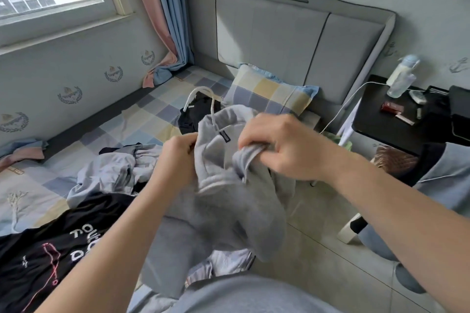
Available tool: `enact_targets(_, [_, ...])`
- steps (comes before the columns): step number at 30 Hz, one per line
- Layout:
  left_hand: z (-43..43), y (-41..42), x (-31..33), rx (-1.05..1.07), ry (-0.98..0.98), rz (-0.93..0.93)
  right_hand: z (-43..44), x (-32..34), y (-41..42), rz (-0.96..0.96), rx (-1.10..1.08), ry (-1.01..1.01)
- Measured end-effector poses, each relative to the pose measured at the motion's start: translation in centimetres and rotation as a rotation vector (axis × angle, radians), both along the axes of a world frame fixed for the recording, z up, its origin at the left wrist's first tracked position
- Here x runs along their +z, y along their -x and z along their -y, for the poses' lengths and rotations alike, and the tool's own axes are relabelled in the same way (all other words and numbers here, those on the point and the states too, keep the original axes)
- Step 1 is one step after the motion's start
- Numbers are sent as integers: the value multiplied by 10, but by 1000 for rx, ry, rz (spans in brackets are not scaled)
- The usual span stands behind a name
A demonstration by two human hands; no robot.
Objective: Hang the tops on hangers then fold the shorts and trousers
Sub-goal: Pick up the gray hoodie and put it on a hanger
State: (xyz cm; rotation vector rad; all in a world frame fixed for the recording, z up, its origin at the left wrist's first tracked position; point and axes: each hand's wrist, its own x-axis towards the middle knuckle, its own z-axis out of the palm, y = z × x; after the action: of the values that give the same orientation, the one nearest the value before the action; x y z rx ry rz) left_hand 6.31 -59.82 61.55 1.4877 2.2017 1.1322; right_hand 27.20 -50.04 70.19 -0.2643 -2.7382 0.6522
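Farthest left I count one black T-shirt with white lettering [50,244], spread on the checked bed sheet [30,185]. Next to it is one crumpled pale lilac garment [106,173]. My left hand [178,160] pinches an edge of the one thick grey fleece sweatshirt [229,211], which is held up between both hands above the near side of the bed. One white hanger hook [201,90] appears to rise from its neck, though I cannot tell how far the hanger is seated. One black garment [190,119] lies just behind it. My right hand [279,145] is clenched round a bunched fold of the same sweatshirt. I judge the fleece soft, floppy, fairly light and not slippery. It is best held at the shoulders, either side of the neck label. At far right stands one black bedside table [381,124].
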Motion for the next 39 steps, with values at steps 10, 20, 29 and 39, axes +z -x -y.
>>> enact_targets(10, [11, -1, 22, -161, -326, 132, -58, -20, -46, 39, -563, -49])
enact_targets(20, [-10, -25, 48, -438, -208, -256, -28, -39, -13, 50, -230, 165])
enact_targets(29, [2, 10, 39, -248, -67, -37, -41, -41, -24, -167, -247, 462])
enact_targets(39, [22, 24, 23, -117, -198, 136, -50, -50, -60, -186, -272, 516])
